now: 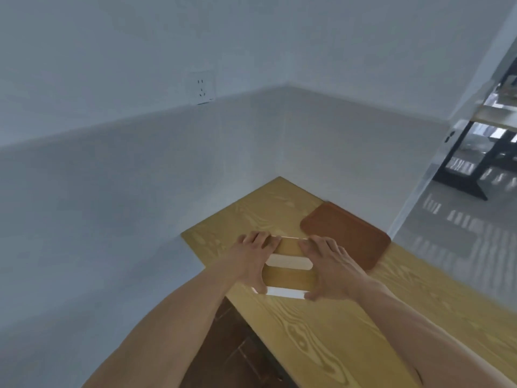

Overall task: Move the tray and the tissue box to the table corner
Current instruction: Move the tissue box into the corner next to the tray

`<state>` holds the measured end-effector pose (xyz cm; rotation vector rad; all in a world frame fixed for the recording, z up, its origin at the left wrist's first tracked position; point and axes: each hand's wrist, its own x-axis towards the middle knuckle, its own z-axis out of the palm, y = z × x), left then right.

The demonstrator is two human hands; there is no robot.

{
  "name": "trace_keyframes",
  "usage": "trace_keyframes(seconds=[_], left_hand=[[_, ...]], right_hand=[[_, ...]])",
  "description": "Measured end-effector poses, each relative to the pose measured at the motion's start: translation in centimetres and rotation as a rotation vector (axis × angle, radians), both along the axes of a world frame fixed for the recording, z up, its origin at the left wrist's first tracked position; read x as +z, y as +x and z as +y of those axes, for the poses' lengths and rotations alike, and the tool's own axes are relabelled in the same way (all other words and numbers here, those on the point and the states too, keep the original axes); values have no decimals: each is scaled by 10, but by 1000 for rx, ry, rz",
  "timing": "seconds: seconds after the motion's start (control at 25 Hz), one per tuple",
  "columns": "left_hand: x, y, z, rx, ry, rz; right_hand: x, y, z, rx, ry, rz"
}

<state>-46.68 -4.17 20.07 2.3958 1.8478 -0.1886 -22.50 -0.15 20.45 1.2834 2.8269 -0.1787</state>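
gripping the tissue box (285,271) from both ends, the left hand (250,260) and the right hand (326,268) curl around its short sides. the left hand has its fingers hooked over the far left edge and its thumb pressed at the near left corner; the right hand mirrors it, fingers spread across the far right part of the top and thumb down at the near right corner. both hands are partly closed, wrapped onto the box rather than flat. whether the box rests on the wood or is lifted just off it cannot be told.

the tissue box has a wood-toned top with a pale oval slot across its middle and a white strip showing along its near side. it sits over the wooden table (330,331), close to the table's left edge and a little short of the far corner where the two pale walls meet.

just beside the box, to the right and slightly farther, lies the tray (349,233), a flat reddish-brown piece with rounded corners. it lies against the right-hand wall side of the table, near the right hand's fingers but apart from the box.

a wall socket (202,89) shows on the far left wall, well above the table.
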Motion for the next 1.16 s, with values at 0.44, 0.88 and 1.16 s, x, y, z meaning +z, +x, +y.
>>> trace_keyframes(seconds=[0.44,0.88,1.16], left_hand=[[1,-130,2,142,-24,3],[-5,-146,161,-19,-138,93],[-28,-137,237,-159,-150,78]], right_hand=[[-14,-143,44,159,-10,-3],[-55,-157,163,-41,-87,96],[-66,-143,205,-161,-131,71]])
